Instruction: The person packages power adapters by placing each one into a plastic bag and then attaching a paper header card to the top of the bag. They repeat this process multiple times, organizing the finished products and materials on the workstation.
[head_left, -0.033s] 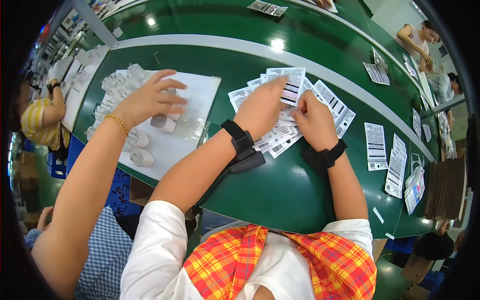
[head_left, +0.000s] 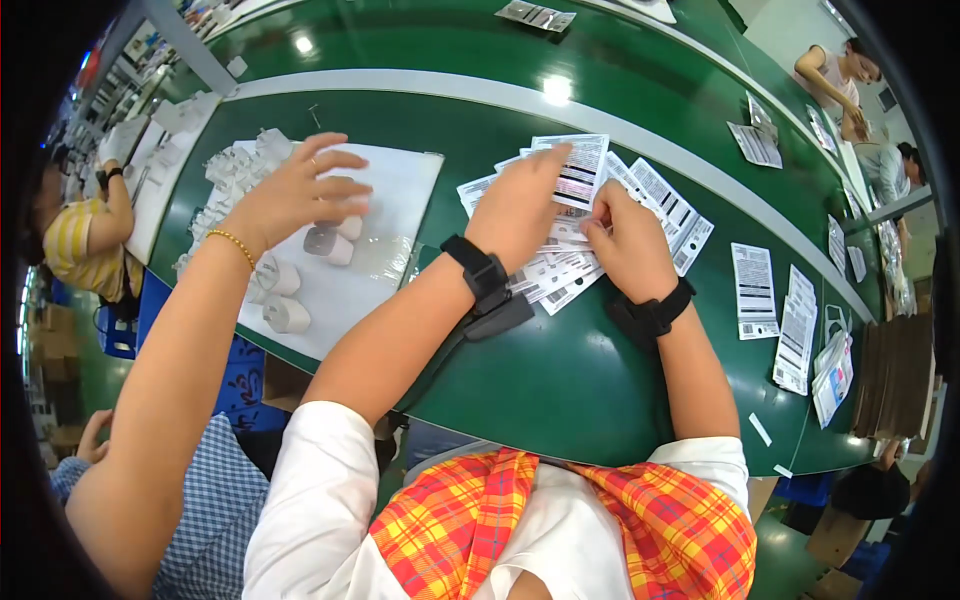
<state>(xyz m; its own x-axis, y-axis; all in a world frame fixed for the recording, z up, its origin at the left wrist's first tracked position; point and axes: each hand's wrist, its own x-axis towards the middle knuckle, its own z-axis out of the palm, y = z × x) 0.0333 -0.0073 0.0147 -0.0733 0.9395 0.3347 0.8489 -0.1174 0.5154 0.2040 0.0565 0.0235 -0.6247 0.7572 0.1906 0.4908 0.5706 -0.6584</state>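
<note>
My left hand (head_left: 515, 215) is closed on a white printed card (head_left: 580, 172) with black text blocks, its fingers lying over the card's left part. Close by its lower right corner, my right hand (head_left: 632, 240) pinches with bent thumb and forefinger, apparently on the same card; the fingertips partly hide the contact. Beneath and around both hands, similar cards lie fanned in a loose pile (head_left: 672, 212) on the green table (head_left: 560, 390). Black straps with small boxes sit on both my wrists.
At my left a co-worker's hand (head_left: 305, 195) hovers, fingers spread, over white plug-like blocks (head_left: 327, 243) on a white sheet (head_left: 395, 190). More cards (head_left: 795, 335) and a hanging-hole packet (head_left: 832, 375) lie on the right, near a cardboard stack (head_left: 890, 375). A grey rail (head_left: 450, 88) crosses behind.
Hardly anything differs. The co-worker's spread hand is slightly higher, and my left hand with the card has shifted a touch to the left.
</note>
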